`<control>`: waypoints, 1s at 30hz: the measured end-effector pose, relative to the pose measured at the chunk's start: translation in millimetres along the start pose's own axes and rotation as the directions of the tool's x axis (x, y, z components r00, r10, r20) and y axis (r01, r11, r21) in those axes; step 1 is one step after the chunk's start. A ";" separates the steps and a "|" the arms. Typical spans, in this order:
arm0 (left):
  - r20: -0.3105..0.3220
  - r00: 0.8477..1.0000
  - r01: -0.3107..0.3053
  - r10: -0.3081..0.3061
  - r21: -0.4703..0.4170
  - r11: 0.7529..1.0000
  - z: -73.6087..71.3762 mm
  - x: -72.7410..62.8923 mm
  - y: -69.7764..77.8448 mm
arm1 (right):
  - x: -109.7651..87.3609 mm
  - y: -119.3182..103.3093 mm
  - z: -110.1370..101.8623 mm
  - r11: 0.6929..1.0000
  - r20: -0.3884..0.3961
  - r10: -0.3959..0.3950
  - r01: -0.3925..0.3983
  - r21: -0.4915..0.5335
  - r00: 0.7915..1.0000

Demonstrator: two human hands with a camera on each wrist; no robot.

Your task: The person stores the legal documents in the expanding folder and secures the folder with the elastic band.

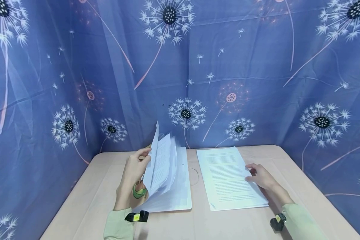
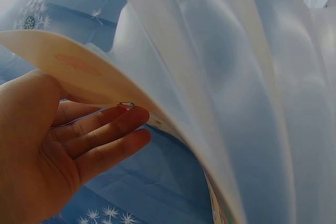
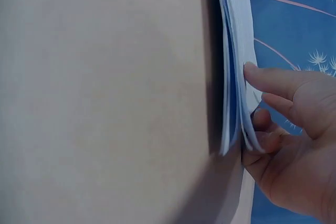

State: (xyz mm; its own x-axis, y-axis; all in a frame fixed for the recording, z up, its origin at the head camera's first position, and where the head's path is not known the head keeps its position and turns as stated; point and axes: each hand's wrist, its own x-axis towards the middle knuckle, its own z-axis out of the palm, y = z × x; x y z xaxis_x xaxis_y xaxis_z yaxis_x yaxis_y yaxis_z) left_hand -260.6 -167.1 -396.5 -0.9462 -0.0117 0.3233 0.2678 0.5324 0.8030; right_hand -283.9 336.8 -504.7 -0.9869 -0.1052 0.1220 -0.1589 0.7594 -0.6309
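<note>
A folder of clear plastic sleeves [image 2: 226, 77] stands half open on the left in the head view, its sleeves fanned upright with printed sheets [image 1: 161, 163] among them. My left hand [image 1: 134, 168] pinches its raised cover [image 2: 94, 69] by the outer edge, thumb inside and fingers on the outside. A brown and green picture [image 1: 140, 190] shows on the cover's outer face. To the right lies a stack of printed paper [image 1: 228, 180]. My right hand [image 1: 262, 178] grips the stack's right edge, thumb on top and fingers beneath; that edge is lifted, with its sheets slightly spread [image 3: 239, 77].
Both lie on a pale tabletop [image 1: 87, 200]. A thin cord loop [image 1: 197, 176] shows between folder and stack. Blue dandelion-print cloth [image 1: 204, 60] hangs at the back and both sides. Each wrist wears a black strapped device [image 1: 137, 216].
</note>
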 end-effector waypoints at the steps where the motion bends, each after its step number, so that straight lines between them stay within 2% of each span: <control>1: 0.002 1.000 0.000 0.000 0.001 1.000 0.0 0.0 -0.3 | 0.3 0.1 -0.1 1.000 0.005 0.013 -0.013 -0.001 1.000; 7: 0.004 1.000 0.006 -0.006 -0.003 1.000 0.0 -0.8 -1.1 | -1.7 -2.4 -3.7 0.991 0.028 0.130 -0.131 0.019 0.991; 10: 0.003 1.000 0.009 -0.009 -0.003 1.000 0.1 -0.6 -1.0 | -4.0 -0.8 -5.8 0.989 0.035 0.146 -0.147 0.028 0.989; 20: -0.008 1.000 0.007 -0.007 -0.004 1.000 0.4 0.7 -1.5 | -6.9 1.6 -8.7 0.993 0.072 0.073 -0.079 0.084 0.995; 30: -0.015 1.000 -0.005 0.005 -0.003 1.000 -0.3 0.5 -1.5 | -8.5 0.9 -6.7 0.989 0.061 0.094 -0.100 0.113 0.994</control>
State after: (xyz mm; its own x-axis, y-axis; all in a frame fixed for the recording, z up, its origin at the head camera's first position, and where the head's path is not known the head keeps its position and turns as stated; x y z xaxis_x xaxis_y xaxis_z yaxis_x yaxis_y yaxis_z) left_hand -261.4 -168.2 -397.4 -0.9421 -0.0214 0.3347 0.2733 0.5295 0.8031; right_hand -275.5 342.6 -501.2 -0.9973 -0.0722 0.0152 -0.0609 0.6890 -0.7222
